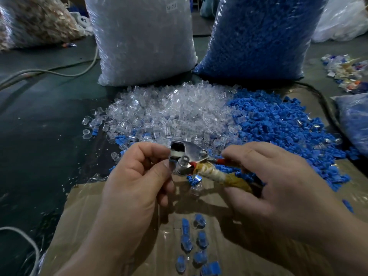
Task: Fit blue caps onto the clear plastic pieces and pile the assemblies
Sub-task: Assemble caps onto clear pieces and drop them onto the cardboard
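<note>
— Where is the work sitting?

— The left hand (137, 176) is pinching a small blue-and-clear plastic piece (171, 160) between thumb and forefinger, holding it against the head of a shiny metal hand press (188, 153). The thumb is hiding most of the piece.

— Which way is the tool lying?

— Its long axis is running from that head, just right of the left fingertips, down and rightward along a tan cloth-wrapped handle (225, 177) into the right hand (274, 176), whose fingers are curling round the handles and grasping them. So the piece is lying left of the right-hand grip, at the tool's far end, and the left hand is the nearer one.

— And room to drop it?

— A brown cardboard sheet (83, 208) is lying below both hands, with a few finished blue-capped assemblies (187, 240) scattered on it nearest the person. Beyond the hands, a heap of clear plastic pieces (169, 112) is touching a heap of blue plastic caps (278, 124) on its right, so I am judging straight down as the freest path.
</note>
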